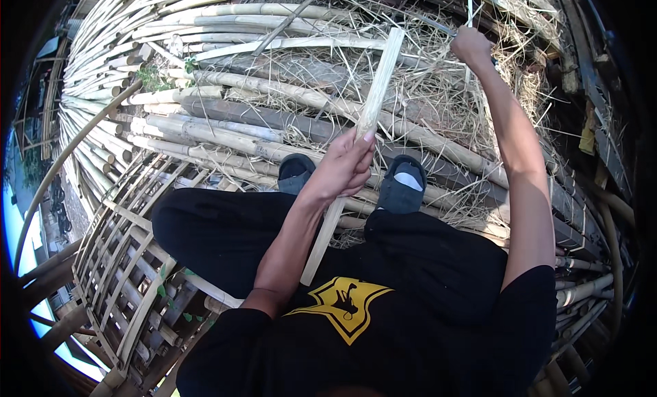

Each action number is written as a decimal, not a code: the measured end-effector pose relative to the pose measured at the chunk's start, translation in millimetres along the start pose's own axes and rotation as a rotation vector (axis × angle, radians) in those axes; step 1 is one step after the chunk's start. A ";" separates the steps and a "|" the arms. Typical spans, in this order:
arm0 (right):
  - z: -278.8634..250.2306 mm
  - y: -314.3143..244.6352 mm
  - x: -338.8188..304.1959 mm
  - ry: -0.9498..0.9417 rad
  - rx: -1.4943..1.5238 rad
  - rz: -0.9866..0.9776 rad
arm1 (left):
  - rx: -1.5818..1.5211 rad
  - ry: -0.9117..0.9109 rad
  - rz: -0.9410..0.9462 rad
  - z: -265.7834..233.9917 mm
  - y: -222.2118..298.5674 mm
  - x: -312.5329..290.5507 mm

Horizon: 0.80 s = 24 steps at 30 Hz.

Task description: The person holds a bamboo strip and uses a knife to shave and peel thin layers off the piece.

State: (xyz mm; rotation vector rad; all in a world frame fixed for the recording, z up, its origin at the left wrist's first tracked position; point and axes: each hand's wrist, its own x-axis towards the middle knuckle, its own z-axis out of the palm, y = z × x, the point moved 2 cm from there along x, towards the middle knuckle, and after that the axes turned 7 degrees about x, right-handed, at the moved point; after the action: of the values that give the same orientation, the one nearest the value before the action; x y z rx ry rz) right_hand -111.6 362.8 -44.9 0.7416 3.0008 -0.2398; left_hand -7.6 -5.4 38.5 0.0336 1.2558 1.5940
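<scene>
My left hand (344, 165) is closed around the middle of a flat, pale split-bamboo slat (380, 79). It slants from near my lap up and away to the right, its lower end over my black shirt. Far out at the upper right, on a stretched arm, my right hand (472, 46) is a fist around a knife, whose thin grey blade (441, 27) points away to the left. The grip is mostly hidden by the fingers. A narrow pale strip (470, 3) stands upright close behind that fist; whether they touch is unclear.
Bamboo poles (256, 82) lie across the ground under and beyond my sandals (402, 191). Dry shavings (438, 89) cover many of them. A woven bamboo lattice (123, 260) stands at the left, with a curved pole (75, 140) above it. Dark timber (595, 89) runs along the right.
</scene>
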 end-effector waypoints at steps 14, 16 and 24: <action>-54.9 -91.8 -87.0 -0.066 0.502 -0.592 | 0.020 0.122 0.043 -25.8 -11.1 38.6; -55.8 -117.7 -91.3 -0.201 0.476 -0.621 | -0.018 0.089 0.026 -28.8 -14.9 38.2; -17.8 -132.9 -126.0 -0.674 1.275 -0.102 | -0.034 -0.083 0.047 -19.2 -16.8 38.4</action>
State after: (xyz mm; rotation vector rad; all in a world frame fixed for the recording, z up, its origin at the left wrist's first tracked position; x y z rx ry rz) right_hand -62.1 191.7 0.9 0.3474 1.9467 -1.9798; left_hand -24.0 7.2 -2.7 0.1071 1.1718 1.6370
